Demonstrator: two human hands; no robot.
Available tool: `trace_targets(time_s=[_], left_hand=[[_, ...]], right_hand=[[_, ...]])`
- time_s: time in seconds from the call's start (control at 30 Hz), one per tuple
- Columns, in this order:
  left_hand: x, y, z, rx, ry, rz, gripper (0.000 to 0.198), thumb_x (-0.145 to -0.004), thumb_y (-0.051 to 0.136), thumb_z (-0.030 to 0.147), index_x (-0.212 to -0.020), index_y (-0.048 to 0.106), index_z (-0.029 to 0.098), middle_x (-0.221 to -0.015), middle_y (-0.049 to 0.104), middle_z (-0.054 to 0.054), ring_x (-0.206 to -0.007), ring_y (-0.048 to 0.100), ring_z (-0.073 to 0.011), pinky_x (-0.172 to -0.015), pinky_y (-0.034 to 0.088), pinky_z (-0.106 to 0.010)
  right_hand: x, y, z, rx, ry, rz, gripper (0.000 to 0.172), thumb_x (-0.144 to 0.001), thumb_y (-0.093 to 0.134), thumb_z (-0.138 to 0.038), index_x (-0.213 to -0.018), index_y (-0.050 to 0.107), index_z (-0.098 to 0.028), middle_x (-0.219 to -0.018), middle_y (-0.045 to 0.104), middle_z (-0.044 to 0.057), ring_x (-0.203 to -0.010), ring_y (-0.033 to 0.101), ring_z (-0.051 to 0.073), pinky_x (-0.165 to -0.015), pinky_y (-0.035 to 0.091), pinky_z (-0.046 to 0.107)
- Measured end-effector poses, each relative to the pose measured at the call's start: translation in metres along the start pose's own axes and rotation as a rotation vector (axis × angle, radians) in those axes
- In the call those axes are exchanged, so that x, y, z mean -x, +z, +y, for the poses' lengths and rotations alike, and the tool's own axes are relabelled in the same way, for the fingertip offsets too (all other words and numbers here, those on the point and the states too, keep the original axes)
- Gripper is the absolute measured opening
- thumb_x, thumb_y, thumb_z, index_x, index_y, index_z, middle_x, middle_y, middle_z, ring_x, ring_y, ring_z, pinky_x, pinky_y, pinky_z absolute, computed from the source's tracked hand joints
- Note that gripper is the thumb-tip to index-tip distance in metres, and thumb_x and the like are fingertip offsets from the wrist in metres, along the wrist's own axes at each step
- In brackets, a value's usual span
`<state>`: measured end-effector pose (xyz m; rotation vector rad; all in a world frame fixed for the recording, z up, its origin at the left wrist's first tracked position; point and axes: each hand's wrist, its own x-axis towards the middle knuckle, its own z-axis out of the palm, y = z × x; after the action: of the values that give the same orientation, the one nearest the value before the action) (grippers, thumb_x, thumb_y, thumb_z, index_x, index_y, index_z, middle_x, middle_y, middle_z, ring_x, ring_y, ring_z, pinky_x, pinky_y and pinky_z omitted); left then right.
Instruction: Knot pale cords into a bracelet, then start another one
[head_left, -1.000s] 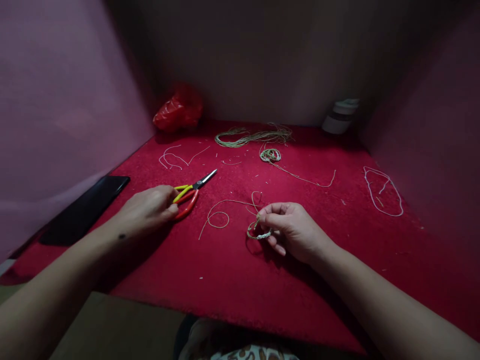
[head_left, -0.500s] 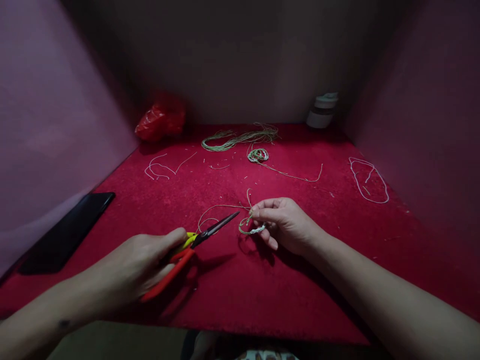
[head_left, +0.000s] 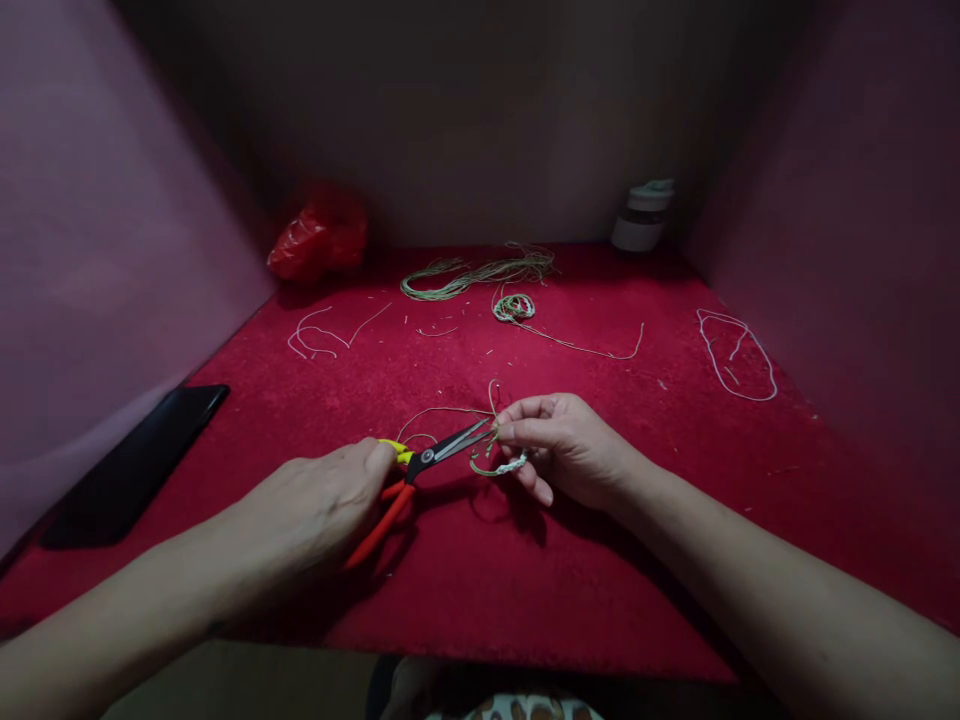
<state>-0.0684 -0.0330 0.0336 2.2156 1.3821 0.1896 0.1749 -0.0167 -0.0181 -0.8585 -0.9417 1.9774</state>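
Observation:
My left hand [head_left: 322,505] is closed around the handles of a pair of scissors [head_left: 427,457], one yellow and one orange-red. The dark blades are slightly parted, and their tips reach the cord beside my right fingertips. Pinched between thumb and fingers of my right hand [head_left: 562,440] is a braided cord bracelet [head_left: 511,465], green and white, with a loop hanging below the fingers. Thin loose cord ends [head_left: 442,410] trail from the pinch to the left and upward. Part of the braid is hidden behind my right fingers.
On the red tabletop [head_left: 637,600] lie a bundle of green cords [head_left: 480,275], a coiled braid [head_left: 514,308], pale string pieces [head_left: 322,330] and a string loop [head_left: 739,355]. A black phone [head_left: 135,465] is at left. A red plastic bag [head_left: 322,238] and a lidded jar [head_left: 643,215] stand at the back.
The scissors have moved right and slightly up to my right fingertips, and their blades have parted. My right hand keeps its pinch in nearly the same place.

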Motion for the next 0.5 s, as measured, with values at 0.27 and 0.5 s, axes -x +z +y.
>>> trace_targets(time_s=[0.27, 0.5], left_hand=[[-0.008, 0.001, 0.010, -0.509, 0.022, -0.267, 0.019, -0.089, 0.035, 0.034, -0.087, 0.046, 0.019, -0.083, 0.056, -0.006, -0.067, 0.053, -0.0181, -0.053, 0.033, -0.028], [-0.008, 0.000, 0.011, -0.453, 0.068, -0.222, 0.020, -0.089, 0.036, 0.035, -0.084, 0.046, 0.019, -0.079, 0.058, -0.006, -0.060, 0.050, -0.0152, -0.051, 0.031, -0.027]], right_hand=[[-0.002, -0.002, 0.003, -0.012, -0.006, -0.031, 0.009, -0.070, 0.062, -0.018, -0.073, 0.057, -0.012, -0.054, 0.064, 0.002, -0.030, 0.048, 0.008, -0.027, 0.036, 0.016], [-0.002, -0.002, 0.003, -0.011, -0.004, -0.056, 0.011, -0.071, 0.063, -0.020, -0.075, 0.057, -0.012, -0.057, 0.064, 0.002, -0.032, 0.049, 0.006, -0.029, 0.038, 0.016]])
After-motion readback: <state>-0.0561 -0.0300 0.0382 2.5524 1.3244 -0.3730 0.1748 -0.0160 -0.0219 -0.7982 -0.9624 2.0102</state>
